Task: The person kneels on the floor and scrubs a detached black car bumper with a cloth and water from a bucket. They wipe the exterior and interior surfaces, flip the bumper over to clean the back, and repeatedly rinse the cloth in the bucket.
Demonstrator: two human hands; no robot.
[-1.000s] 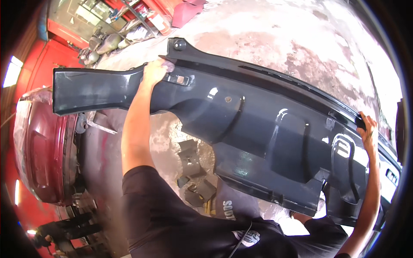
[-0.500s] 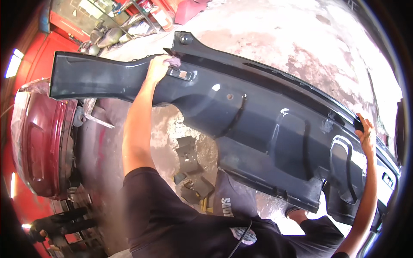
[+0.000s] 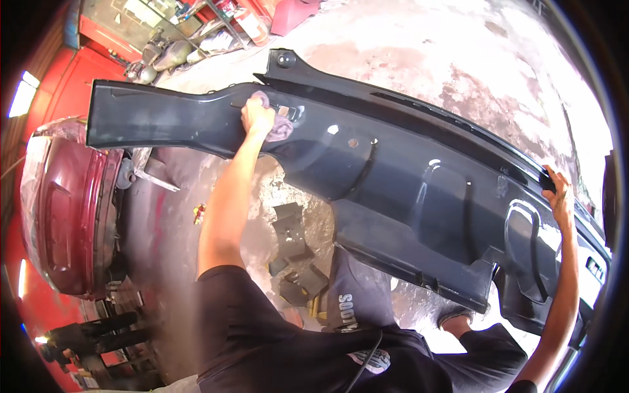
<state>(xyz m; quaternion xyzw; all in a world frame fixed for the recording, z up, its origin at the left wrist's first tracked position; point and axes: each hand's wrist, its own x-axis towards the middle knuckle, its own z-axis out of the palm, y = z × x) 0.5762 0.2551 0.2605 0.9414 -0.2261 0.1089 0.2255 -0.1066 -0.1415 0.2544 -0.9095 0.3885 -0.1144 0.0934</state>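
A large black car bumper [image 3: 400,170] spans the view with its moulded side toward me, from the far left to the right rim. My left hand [image 3: 257,116] is closed on a greyish-purple cloth [image 3: 280,129], which is pressed to the bumper beside a small rectangular cutout. Toward the right end, my right hand [image 3: 559,194] grips the bumper's far edge, its fingers hooked over the top. The bumper's lower edge is in front of my legs, and its right end runs out of clear sight at the rim.
A dark red bumper [image 3: 69,216] stands at the left by a red wall. Several dark flat pieces [image 3: 304,285] lie on the stained floor below the black bumper. A cluttered metal shelf [image 3: 226,26] and a red panel [image 3: 291,16] are at the back.
My left hand has slid a little to the right and down along the bumper, and more of the cloth shows. My right hand keeps its grip at the same place.
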